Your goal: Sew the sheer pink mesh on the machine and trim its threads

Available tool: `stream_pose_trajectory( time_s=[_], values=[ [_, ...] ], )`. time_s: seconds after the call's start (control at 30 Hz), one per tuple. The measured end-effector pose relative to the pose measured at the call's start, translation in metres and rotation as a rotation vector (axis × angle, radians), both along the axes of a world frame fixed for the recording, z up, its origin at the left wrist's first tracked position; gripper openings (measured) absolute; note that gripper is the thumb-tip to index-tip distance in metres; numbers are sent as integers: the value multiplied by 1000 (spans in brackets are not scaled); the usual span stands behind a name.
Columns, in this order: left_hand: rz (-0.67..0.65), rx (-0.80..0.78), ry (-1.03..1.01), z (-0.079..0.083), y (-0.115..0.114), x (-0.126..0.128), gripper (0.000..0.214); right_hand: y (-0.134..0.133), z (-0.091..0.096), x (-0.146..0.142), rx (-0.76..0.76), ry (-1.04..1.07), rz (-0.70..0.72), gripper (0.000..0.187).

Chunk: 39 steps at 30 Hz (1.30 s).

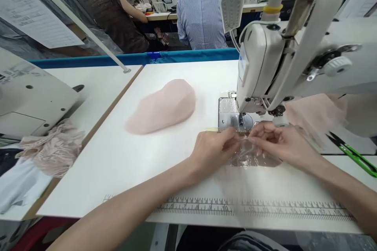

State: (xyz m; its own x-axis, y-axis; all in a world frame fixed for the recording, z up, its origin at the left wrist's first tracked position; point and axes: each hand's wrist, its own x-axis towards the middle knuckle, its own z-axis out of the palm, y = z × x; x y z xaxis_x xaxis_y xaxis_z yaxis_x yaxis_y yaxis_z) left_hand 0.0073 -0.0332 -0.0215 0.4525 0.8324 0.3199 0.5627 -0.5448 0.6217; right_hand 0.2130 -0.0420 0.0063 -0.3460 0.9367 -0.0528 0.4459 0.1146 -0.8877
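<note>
In the head view, my left hand (216, 147) and my right hand (279, 141) meet just in front of the sewing machine's (262, 59) needle area. The fingertips of both are pinched together on a thin, sheer piece of fabric (246, 139). Its see-through body seems to hang down toward the table's front edge, faint and hard to outline. Right behind the fingers are the presser foot (241, 118) and the metal needle plate (228, 119). A pale pink sheer fabric piece (165, 106) lies flat on the table to the left of my hands.
Green thread snips (355, 157) lie at the right, beside more pink sheer fabric (316, 115). A printed ruler (253, 208) runs along the front edge. At left are a bundle of pinkish strips (59, 147) and another machine (32, 94). Two people sit beyond the blue-edged table.
</note>
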Motion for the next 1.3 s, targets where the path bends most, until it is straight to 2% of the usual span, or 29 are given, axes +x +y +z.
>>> stream_pose_trajectory(
  time_s=[0.13, 0.2, 0.3, 0.53, 0.67, 0.83, 0.97, 1.07, 1.2, 1.3],
  values=[
    [5, 118, 53, -6, -3, -4, 21, -9, -14, -1, 422, -98, 50, 9],
    [2, 137, 63, -7, -3, -4, 20, -11, -18, -1, 544, -139, 71, 11],
    [-7, 131, 76, -8, -4, -4, 20, -11, -20, -1, 585, -171, 94, 10],
    [-19, 111, 69, -5, -4, -5, 20, -12, -17, -4, 557, -183, 118, 8],
    [-44, 224, 57, -4, -3, -6, 22, -14, -18, -5, 569, -161, 141, 10],
    [-108, 371, 25, -5, -3, -8, 20, -12, -19, -7, 722, -130, 110, 12],
    [-87, 379, -13, -6, -6, -4, 15, -12, -20, -3, 977, -207, 106, 18],
    [-72, 362, -48, -6, -9, -1, 9, -13, -16, 2, 1247, -340, 199, 21],
    [-114, 492, -21, -4, -9, -1, 31, -16, -5, 6, 1513, -438, 344, 12],
    [-172, 588, -19, -2, -8, -2, 21, -17, -1, 6, 1613, -472, 357, 10]
  ],
)
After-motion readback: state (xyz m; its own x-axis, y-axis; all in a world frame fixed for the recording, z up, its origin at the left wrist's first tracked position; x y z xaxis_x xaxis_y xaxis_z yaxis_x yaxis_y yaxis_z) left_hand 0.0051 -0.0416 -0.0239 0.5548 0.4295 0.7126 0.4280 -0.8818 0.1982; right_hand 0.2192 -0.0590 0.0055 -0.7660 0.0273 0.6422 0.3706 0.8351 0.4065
